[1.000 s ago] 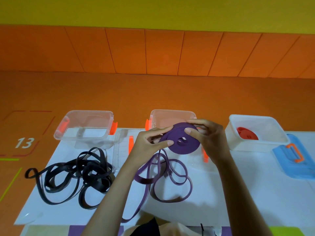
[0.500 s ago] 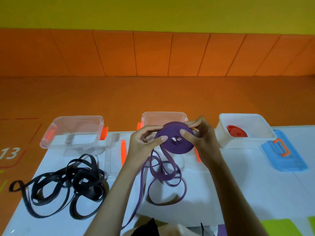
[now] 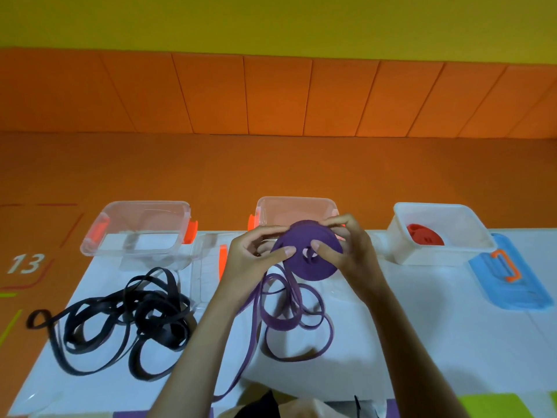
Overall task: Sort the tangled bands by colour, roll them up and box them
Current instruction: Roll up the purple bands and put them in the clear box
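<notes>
Lying well left of the left hand [image 3: 250, 256], the black bands [image 3: 150, 310] remain a limp tangle of flat straps. Between both hands the purple roll [image 3: 310, 257], a tight flat disc, has turned onward, the left pinching its rim, the right hand [image 3: 351, 251] gripping the opposite edge. Slack purple loops [image 3: 283, 325] below them suggest the winding is not yet done.

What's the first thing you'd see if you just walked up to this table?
In the middle, the left hand and right hand pinch a purple band roll, its loose end looping below on the table. A black band tangle lies left; a red roll sits in the white box at right.
</notes>
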A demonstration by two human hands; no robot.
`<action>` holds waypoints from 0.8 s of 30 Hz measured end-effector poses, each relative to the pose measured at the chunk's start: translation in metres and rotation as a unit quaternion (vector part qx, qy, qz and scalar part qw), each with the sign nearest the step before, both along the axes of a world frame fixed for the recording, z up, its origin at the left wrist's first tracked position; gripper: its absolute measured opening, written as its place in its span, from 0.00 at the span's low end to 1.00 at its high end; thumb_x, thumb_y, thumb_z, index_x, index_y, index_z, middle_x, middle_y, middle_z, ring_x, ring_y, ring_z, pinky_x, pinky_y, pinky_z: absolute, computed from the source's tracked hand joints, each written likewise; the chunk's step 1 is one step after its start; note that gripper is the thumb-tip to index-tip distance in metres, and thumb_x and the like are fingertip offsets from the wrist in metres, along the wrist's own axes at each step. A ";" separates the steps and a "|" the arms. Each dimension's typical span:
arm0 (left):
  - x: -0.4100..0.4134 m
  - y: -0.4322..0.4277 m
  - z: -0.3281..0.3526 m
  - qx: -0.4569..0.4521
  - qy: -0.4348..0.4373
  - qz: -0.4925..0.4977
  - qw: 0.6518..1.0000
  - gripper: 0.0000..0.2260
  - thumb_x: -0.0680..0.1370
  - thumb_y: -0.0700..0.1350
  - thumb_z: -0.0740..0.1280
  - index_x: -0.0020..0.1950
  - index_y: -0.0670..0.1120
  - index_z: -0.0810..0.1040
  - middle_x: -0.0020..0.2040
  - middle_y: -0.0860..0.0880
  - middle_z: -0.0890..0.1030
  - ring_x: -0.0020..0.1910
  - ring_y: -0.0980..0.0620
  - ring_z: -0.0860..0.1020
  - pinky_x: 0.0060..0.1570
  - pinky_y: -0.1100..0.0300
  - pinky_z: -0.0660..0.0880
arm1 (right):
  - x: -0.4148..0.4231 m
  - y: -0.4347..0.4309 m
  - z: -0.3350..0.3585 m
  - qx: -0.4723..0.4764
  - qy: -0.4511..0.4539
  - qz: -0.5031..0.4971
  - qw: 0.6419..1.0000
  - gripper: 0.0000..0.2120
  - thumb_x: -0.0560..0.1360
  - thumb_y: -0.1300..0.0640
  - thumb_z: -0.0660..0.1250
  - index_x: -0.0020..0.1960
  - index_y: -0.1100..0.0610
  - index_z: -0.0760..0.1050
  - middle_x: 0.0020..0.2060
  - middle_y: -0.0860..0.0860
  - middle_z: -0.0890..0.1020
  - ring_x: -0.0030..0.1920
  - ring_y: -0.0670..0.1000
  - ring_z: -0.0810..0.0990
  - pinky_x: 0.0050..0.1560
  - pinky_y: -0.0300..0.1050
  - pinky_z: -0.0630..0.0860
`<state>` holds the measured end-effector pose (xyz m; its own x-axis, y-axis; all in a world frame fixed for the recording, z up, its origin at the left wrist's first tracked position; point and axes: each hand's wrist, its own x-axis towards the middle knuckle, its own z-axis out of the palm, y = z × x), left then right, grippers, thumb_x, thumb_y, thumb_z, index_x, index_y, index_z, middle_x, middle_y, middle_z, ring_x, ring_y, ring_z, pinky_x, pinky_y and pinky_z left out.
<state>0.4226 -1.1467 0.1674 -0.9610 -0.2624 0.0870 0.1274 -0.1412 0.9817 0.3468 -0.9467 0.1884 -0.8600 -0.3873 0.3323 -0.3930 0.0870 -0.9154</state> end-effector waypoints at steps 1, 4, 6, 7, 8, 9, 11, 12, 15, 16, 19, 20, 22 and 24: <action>0.000 0.001 0.000 0.007 -0.001 0.021 1.000 0.17 0.71 0.45 0.83 0.58 0.52 0.86 0.55 0.48 0.88 0.56 0.47 0.86 0.52 0.59 0.82 | 0.000 -0.001 -0.001 0.012 -0.012 -0.002 1.000 0.18 0.74 0.64 0.79 0.53 0.49 0.74 0.53 0.58 0.83 0.53 0.50 0.86 0.41 0.41 0.84; 0.000 0.006 -0.001 0.010 0.018 0.061 0.998 0.12 0.71 0.41 0.83 0.52 0.48 0.86 0.54 0.47 0.88 0.54 0.46 0.87 0.49 0.59 0.83 | -0.001 -0.005 -0.004 0.041 -0.041 0.005 0.998 0.16 0.73 0.64 0.79 0.47 0.55 0.71 0.47 0.57 0.84 0.50 0.51 0.86 0.44 0.47 0.84; 0.002 0.006 -0.002 -0.002 0.025 0.064 0.998 0.09 0.73 0.39 0.81 0.51 0.48 0.86 0.53 0.48 0.88 0.53 0.49 0.87 0.47 0.60 0.83 | 0.002 -0.008 -0.005 0.030 -0.041 0.006 0.999 0.16 0.73 0.64 0.80 0.49 0.53 0.73 0.49 0.55 0.84 0.51 0.52 0.86 0.44 0.49 0.85; 0.004 0.004 -0.003 -0.009 0.018 0.056 0.998 0.09 0.74 0.39 0.80 0.52 0.48 0.86 0.53 0.50 0.88 0.53 0.51 0.87 0.47 0.61 0.83 | 0.003 -0.009 -0.004 0.023 -0.033 0.002 0.999 0.17 0.73 0.62 0.80 0.51 0.50 0.75 0.51 0.52 0.84 0.52 0.51 0.86 0.44 0.47 0.86; 0.007 0.001 -0.003 -0.014 0.008 0.038 0.999 0.11 0.75 0.40 0.80 0.55 0.49 0.87 0.54 0.51 0.88 0.54 0.52 0.86 0.49 0.61 0.83 | 0.004 -0.010 -0.004 0.018 -0.022 -0.004 1.000 0.17 0.73 0.60 0.81 0.52 0.45 0.76 0.52 0.48 0.84 0.53 0.49 0.86 0.44 0.44 0.85; 0.009 -0.003 -0.004 -0.017 -0.004 0.011 1.000 0.13 0.76 0.40 0.79 0.59 0.49 0.87 0.56 0.50 0.88 0.56 0.51 0.86 0.51 0.60 0.83 | 0.004 -0.010 -0.004 0.014 -0.015 -0.007 1.000 0.17 0.73 0.58 0.80 0.53 0.43 0.78 0.53 0.44 0.84 0.54 0.48 0.85 0.45 0.42 0.85; 0.012 -0.009 -0.004 -0.013 -0.018 -0.030 0.999 0.16 0.77 0.39 0.78 0.64 0.49 0.86 0.59 0.48 0.87 0.59 0.47 0.86 0.54 0.58 0.83 | 0.006 -0.008 -0.007 0.011 -0.026 0.004 1.000 0.15 0.73 0.55 0.77 0.55 0.40 0.79 0.54 0.38 0.85 0.57 0.46 0.85 0.47 0.40 0.85; 0.014 -0.011 -0.004 -0.010 -0.018 -0.030 0.999 0.16 0.76 0.40 0.78 0.63 0.49 0.86 0.58 0.48 0.88 0.57 0.47 0.86 0.53 0.58 0.83 | 0.006 -0.008 -0.010 0.014 -0.038 0.017 0.999 0.16 0.74 0.55 0.76 0.56 0.40 0.79 0.54 0.37 0.85 0.58 0.45 0.84 0.48 0.40 0.84; 0.014 -0.008 -0.003 -0.006 -0.020 0.002 1.000 0.13 0.73 0.39 0.81 0.56 0.49 0.87 0.51 0.48 0.88 0.50 0.49 0.87 0.46 0.61 0.83 | 0.005 -0.006 -0.014 0.025 -0.053 0.055 0.997 0.18 0.74 0.60 0.79 0.55 0.43 0.76 0.52 0.36 0.83 0.56 0.44 0.84 0.44 0.38 0.84; 0.014 -0.005 -0.004 -0.013 -0.022 0.008 1.000 0.13 0.72 0.38 0.82 0.54 0.49 0.87 0.49 0.48 0.88 0.49 0.50 0.87 0.45 0.61 0.82 | 0.004 -0.007 -0.014 0.030 -0.045 0.054 0.997 0.18 0.73 0.59 0.80 0.53 0.44 0.74 0.50 0.37 0.82 0.54 0.45 0.84 0.41 0.38 0.83; 0.010 0.003 -0.006 -0.043 -0.031 0.005 0.999 0.11 0.73 0.38 0.81 0.52 0.48 0.85 0.50 0.48 0.87 0.49 0.49 0.86 0.44 0.60 0.82 | 0.003 -0.006 -0.013 0.041 0.021 0.006 0.999 0.17 0.71 0.55 0.79 0.50 0.43 0.72 0.49 0.41 0.80 0.50 0.43 0.83 0.37 0.33 0.80; 0.009 0.003 -0.006 -0.047 -0.036 -0.007 0.998 0.12 0.74 0.39 0.81 0.53 0.48 0.84 0.52 0.49 0.87 0.49 0.49 0.86 0.45 0.60 0.82 | 0.003 -0.006 -0.014 0.033 0.026 -0.009 0.999 0.17 0.70 0.55 0.79 0.50 0.43 0.72 0.49 0.41 0.80 0.50 0.43 0.83 0.38 0.33 0.80; 0.009 -0.001 -0.005 -0.051 -0.040 -0.040 0.997 0.14 0.74 0.39 0.80 0.57 0.50 0.83 0.54 0.50 0.87 0.52 0.50 0.86 0.46 0.61 0.82 | 0.005 -0.006 -0.016 -0.016 -0.005 -0.029 0.999 0.15 0.71 0.57 0.78 0.51 0.46 0.76 0.50 0.41 0.81 0.53 0.46 0.83 0.42 0.38 0.82; 0.011 -0.003 -0.007 -0.031 -0.041 -0.039 0.998 0.16 0.73 0.39 0.81 0.57 0.50 0.83 0.54 0.49 0.87 0.52 0.49 0.86 0.46 0.61 0.82 | 0.005 -0.006 -0.018 -0.055 -0.031 -0.024 0.998 0.12 0.73 0.60 0.76 0.52 0.48 0.80 0.53 0.41 0.83 0.56 0.46 0.83 0.47 0.39 0.82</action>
